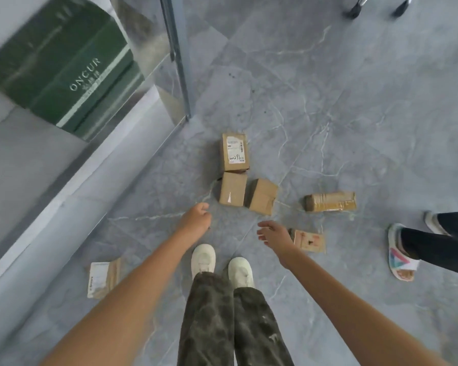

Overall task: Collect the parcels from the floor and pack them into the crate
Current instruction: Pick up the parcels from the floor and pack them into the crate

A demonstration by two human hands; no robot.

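Note:
Several brown cardboard parcels lie on the grey marble floor. A labelled box (235,152) lies farthest ahead, with a plain box (232,189) and a tilted box (262,196) touching just below it. A long taped parcel (330,201) lies to the right. A small flat parcel (309,241) sits beside my right hand (274,233), partly hidden by it. Another flat labelled parcel (102,278) lies at the left. My left hand (196,220) hangs loosely curled below the plain box, holding nothing. My right hand's fingers are spread and hold nothing. No crate is in view.
A glass door with a metal frame (179,62) stands ahead left, and a green doormat (61,67) lies beyond it. Another person's feet in slippers (402,256) stand at the right. Chair or cart legs (354,9) show at the top. My white shoes (222,264) stand between the parcels.

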